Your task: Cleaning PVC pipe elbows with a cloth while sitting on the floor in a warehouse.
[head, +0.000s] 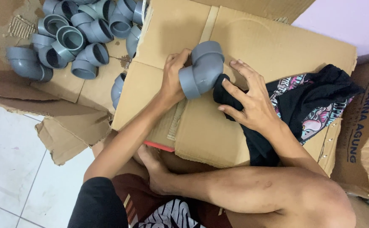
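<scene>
Flattened brown cardboard box (243,46) on the lap; another (blue print) (363,139) at right

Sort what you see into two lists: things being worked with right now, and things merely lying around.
In use:
left hand holding a grey pipe elbow
right hand pressing a black cloth into the elbow's opening
cardboard sheet under both

Lying about:
pile of grey pipe elbows
torn cardboard
white tiled floor
</scene>
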